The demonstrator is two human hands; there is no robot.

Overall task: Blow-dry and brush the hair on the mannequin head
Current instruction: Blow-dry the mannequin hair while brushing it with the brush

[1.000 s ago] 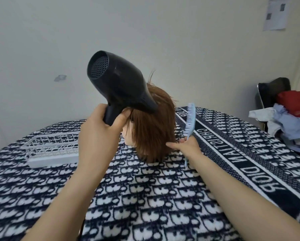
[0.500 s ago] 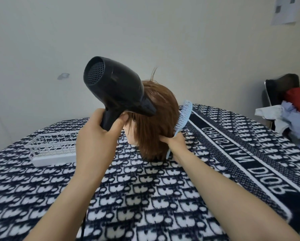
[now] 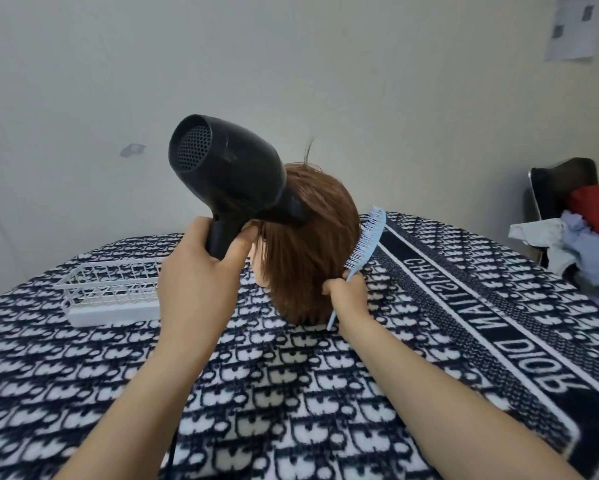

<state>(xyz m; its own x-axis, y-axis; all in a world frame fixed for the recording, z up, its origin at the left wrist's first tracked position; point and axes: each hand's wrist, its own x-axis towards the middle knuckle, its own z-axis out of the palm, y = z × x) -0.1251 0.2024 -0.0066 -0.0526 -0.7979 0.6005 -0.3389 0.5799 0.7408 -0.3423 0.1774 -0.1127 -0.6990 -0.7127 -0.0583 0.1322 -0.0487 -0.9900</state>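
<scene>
A mannequin head (image 3: 308, 251) with short brown hair stands on the patterned table, its face turned left and mostly hidden. My left hand (image 3: 197, 271) grips the handle of a black hair dryer (image 3: 228, 178), whose nozzle presses into the upper left of the hair. My right hand (image 3: 348, 292) holds a light blue brush (image 3: 367, 242) by its handle. The brush stands tilted upright at the hair's right side, its bristles facing the hair and just touching it.
A white wire basket (image 3: 107, 296) lies left of the head on the navy-and-white patterned cloth (image 3: 291, 393). A chair piled with clothes (image 3: 575, 237) stands at the right edge. A plain wall rises behind. The dryer's cord (image 3: 171, 459) hangs near the front edge.
The brush has swung from apart on the right to close against the hair's right side. The dryer has stayed on the head's upper left.
</scene>
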